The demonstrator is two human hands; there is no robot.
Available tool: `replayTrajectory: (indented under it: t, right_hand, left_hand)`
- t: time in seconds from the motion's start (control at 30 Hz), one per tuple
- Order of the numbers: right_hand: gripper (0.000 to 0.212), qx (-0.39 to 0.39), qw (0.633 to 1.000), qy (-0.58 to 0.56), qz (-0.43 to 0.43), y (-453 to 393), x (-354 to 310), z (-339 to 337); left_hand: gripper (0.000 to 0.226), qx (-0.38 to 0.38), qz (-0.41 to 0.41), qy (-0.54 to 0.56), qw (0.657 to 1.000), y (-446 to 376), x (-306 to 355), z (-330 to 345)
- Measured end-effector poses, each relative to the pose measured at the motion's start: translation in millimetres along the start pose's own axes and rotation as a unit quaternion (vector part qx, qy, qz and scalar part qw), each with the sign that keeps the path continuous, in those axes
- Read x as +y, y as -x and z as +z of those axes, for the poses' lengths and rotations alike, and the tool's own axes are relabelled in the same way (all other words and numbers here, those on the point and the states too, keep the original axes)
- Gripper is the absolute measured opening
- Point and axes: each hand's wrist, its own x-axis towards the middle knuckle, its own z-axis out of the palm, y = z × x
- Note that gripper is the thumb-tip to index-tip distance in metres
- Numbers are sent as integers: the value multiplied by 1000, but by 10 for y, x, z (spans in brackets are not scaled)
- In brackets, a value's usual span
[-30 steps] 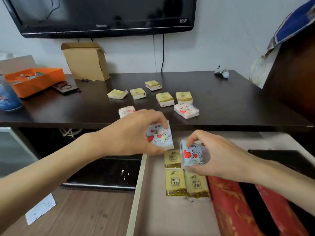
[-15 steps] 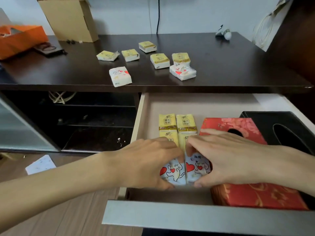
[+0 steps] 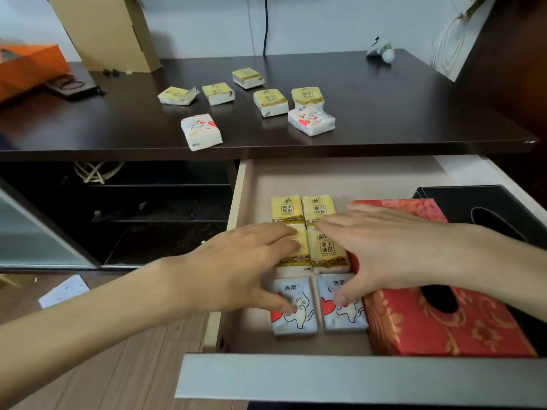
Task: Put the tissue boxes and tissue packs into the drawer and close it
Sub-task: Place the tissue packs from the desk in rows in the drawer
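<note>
open drawer (image 3: 340, 377), smooth grey front lip, beige floor. two glossy white cat-print tissue packs (image 3: 294, 309) lie flat side by side near the front; left hand (image 3: 242, 270) and right hand (image 3: 387, 250) both released, fingers spread, thumbs touching one pack each. behind, four yellow plastic-wrapped packs (image 3: 319, 208) partly under the fingers. red patterned tissue box (image 3: 450, 327) just right, black box (image 3: 485, 202) beyond. seven more packs on the dark tabletop (image 3: 384, 113).
</note>
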Motion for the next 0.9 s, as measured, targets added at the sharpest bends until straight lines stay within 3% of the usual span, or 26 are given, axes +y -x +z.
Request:
replayTrajectory:
  t: [0.07,0.2,0.47,0.6,0.77,0.9]
  right_hand:
    - [99,-50,998,37,-3,-76,-64,-18]
    - [66,-71,992,101,-19,-176,-210,-48]
    - [63,-49,995,90,-13,-178,-232,-77]
    - [58,-48,995,82,-13,-180,-212,-67]
    - [67,9,997,73,-21,-157,-84,-84]
    - [53,139,990,-21,18,-156,71,-227]
  left_hand:
    - [94,-54,-5,-25,998,-66,-28,35]
    - [83,-78,10,-52,996,-197,-9,37]
    - [68,-88,-2,-12,996,-264,-13,3]
    - [67,-58,8,-5,998,-262,-34,40]
    - [80,3,6,-81,997,-258,-60,28]
    - [71,77,-32,-12,996,-224,-174,-252]
